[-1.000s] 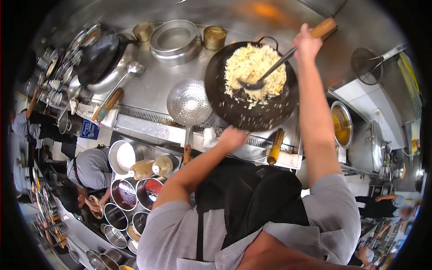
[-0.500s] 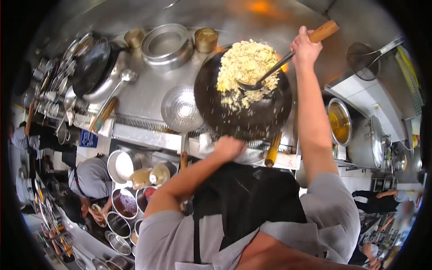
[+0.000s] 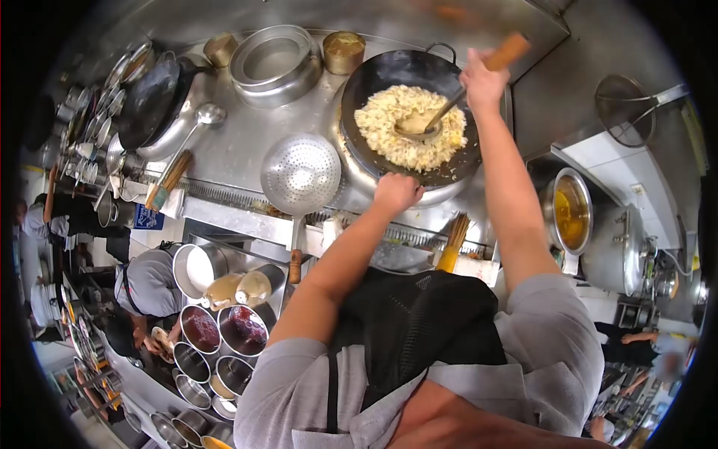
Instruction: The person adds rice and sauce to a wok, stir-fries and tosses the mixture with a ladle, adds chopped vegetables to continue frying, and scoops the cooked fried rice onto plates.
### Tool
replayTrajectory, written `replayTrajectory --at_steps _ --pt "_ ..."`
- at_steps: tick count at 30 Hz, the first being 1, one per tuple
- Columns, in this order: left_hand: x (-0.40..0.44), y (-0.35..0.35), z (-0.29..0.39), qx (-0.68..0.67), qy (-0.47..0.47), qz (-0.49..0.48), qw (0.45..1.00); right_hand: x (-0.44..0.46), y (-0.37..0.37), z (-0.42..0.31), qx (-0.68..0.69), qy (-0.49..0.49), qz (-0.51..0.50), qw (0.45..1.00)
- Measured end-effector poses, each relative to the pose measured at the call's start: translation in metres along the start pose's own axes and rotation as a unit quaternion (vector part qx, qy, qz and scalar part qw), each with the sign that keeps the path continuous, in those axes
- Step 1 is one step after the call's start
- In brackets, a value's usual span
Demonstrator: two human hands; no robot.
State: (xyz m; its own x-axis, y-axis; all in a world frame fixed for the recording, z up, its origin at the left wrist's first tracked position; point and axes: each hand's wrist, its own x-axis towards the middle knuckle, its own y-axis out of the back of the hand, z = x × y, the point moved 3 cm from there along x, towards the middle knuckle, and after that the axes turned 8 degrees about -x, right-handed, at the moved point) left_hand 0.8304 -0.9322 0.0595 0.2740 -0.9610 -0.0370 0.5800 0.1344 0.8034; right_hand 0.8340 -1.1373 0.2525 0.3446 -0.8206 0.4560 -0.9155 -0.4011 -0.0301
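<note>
A black wok (image 3: 407, 67) sits on the stove ring with a heap of fried rice (image 3: 381, 120) in it. My left hand (image 3: 398, 193) is closed at the wok's near rim, and its grip on the edge is partly hidden by the fingers. My right hand (image 3: 485, 81) is wrapped round the wooden handle of a wok ladle (image 3: 446, 108), above the wok's far right side. The ladle's bowl presses into the middle of the rice.
Left of the wok rests a perforated strainer (image 3: 301, 173). A metal pot (image 3: 273, 67) and a brass-coloured can (image 3: 344, 51) stand behind it. A yellow-handled bamboo brush (image 3: 452, 243) lies near the front edge. At right is a pot of yellow liquid (image 3: 568, 212). Another person (image 3: 149, 280) bends at far left.
The wok has come down level and back from its tilt, and the airborne rice now lies in it. My left hand has moved forward and right; the ladle has shifted slightly left.
</note>
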Motion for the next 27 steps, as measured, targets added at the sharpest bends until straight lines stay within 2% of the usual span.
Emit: replayTrajectory --at_steps 1,2,4,6,7,9,10,11,12,14,15,16,17,19,22,23,25,26,27 --pt "0.006 0.004 -0.002 0.003 0.002 0.007 1.0 0.01 -0.013 -0.008 0.071 -0.061 -0.089 0.992" --pt "0.002 0.0 -0.004 0.008 -0.002 0.012 1.0 0.012 -0.015 -0.025 0.074 -0.066 -0.087 0.991" --pt "0.002 -0.007 -0.005 0.011 -0.015 0.016 1.0 0.028 -0.023 -0.085 0.027 -0.014 -0.151 0.988" --pt "0.004 -0.005 -0.005 0.012 -0.009 0.023 1.0 0.016 -0.008 -0.138 0.085 0.079 -0.154 0.981" --pt "0.001 -0.008 -0.005 0.014 -0.008 0.021 1.0 0.005 0.003 -0.154 0.117 0.1 -0.188 0.97" --pt "0.001 -0.009 -0.008 0.021 -0.006 0.021 1.0 -0.02 0.003 -0.115 0.15 0.099 -0.213 0.96" --pt "0.002 -0.006 -0.007 0.015 -0.008 0.022 1.0 -0.025 -0.012 -0.056 0.13 0.009 -0.153 0.98" --pt "0.001 -0.006 -0.003 0.007 -0.01 0.023 1.0 -0.032 -0.021 0.026 -0.137 0.131 -0.129 0.973" --pt "-0.001 -0.004 0.0 0.007 -0.007 0.021 1.0 -0.02 -0.031 0.011 -0.15 0.128 -0.174 0.965" --pt "-0.001 0.0 0.003 0.009 0.013 0.002 1.0 0.01 -0.055 -0.014 -0.233 0.059 -0.29 0.926" --pt "-0.002 -0.001 0.002 0.017 0.008 0.014 1.0 0.021 -0.058 -0.035 -0.206 0.091 -0.223 0.948" --pt "-0.003 -0.002 0.001 0.009 0.003 0.018 1.0 0.028 -0.054 -0.064 -0.192 0.092 -0.272 0.939" --pt "-0.001 -0.003 -0.001 -0.001 0.001 0.026 1.0 0.008 -0.043 -0.121 -0.149 0.073 -0.257 0.952" --pt "0.0 -0.007 -0.003 -0.001 0.003 0.02 1.0 -0.032 -0.022 -0.173 0.002 0.082 -0.233 0.969" --pt "-0.001 -0.01 -0.008 0.001 -0.013 0.025 1.0 -0.06 -0.035 -0.051 0.013 0.116 -0.237 0.965" --pt "-0.001 -0.01 -0.008 -0.004 -0.025 0.038 0.999 -0.067 -0.042 -0.021 0.051 0.049 -0.239 0.968" --pt "0.001 0.005 -0.004 0.0 -0.023 0.037 0.999 -0.039 -0.048 -0.023 -0.146 0.171 -0.281 0.933" --pt "-0.006 0.004 -0.001 0.0 -0.016 0.026 1.0 -0.043 -0.046 -0.044 -0.148 0.165 -0.281 0.934" --pt "-0.009 0.0 -0.003 0.0 -0.016 0.023 1.0 -0.043 -0.046 -0.082 -0.142 0.091 -0.239 0.956"
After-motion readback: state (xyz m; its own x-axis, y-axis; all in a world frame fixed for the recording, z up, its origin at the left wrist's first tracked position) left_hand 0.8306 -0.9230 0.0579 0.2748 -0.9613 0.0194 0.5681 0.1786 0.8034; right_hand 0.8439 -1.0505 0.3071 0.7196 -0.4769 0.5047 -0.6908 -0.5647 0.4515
